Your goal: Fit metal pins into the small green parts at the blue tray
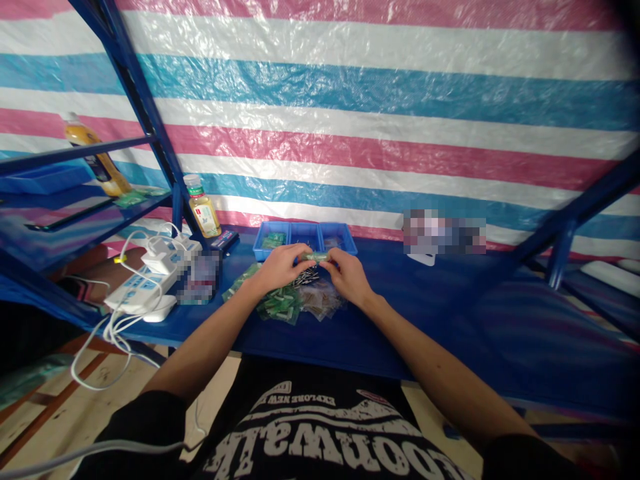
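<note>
My left hand [280,267] and my right hand [347,277] meet above the blue bench top, their fingertips pinching a small green plastic packet [315,257] between them. Just below the hands lies a small heap of metal pins or screws [306,277]. A pile of green plastic packets [280,305] spreads under my left hand, and clear bags with brownish contents [321,299] sit under my right. Behind the hands stands a blue compartment tray [305,225], with green packets [273,241] in its left compartment.
A juice bottle [201,207] stands left of the tray, near a white power strip [143,287] with tangled white cables. Blue steel shelf uprights [150,113] frame the bench, backed by a striped plastic tarp [350,87]. Blurred patches cover some items.
</note>
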Motion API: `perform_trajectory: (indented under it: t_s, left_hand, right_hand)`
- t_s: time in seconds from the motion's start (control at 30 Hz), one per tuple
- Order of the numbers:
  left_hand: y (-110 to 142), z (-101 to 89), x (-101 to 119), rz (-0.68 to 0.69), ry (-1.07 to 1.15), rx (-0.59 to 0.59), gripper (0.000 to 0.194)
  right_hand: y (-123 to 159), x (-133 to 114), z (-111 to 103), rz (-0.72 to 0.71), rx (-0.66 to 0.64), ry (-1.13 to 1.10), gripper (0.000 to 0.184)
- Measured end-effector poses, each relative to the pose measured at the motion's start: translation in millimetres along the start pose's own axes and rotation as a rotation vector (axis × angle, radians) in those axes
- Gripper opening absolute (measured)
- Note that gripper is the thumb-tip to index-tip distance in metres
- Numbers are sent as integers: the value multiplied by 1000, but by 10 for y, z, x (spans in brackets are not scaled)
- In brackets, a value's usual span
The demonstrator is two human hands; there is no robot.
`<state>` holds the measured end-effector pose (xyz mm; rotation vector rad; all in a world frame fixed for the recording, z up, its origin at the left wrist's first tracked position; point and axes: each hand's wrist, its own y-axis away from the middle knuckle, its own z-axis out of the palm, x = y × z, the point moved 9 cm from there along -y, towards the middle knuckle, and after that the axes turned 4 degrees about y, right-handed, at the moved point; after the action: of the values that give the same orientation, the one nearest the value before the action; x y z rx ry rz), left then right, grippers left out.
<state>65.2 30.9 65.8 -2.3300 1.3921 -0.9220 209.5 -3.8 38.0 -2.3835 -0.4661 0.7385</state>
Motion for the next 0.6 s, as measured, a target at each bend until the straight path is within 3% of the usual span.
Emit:
perform_trajectory:
  t_s: [0.23,0.47,0.6]
  left_hand:
    - [-2,2,11,17,-20,-18,23]
    - [2,16,14,7,-49,-31,32]
    - [3,-10,55,34,-9,-22,33]
  right_hand:
    - [-3,-66,-27,3,-24,-39,17]
    - [-13,-91,-102,-24,34,-77,29]
    - [-20,-106,-101,-36,4,-113,29]
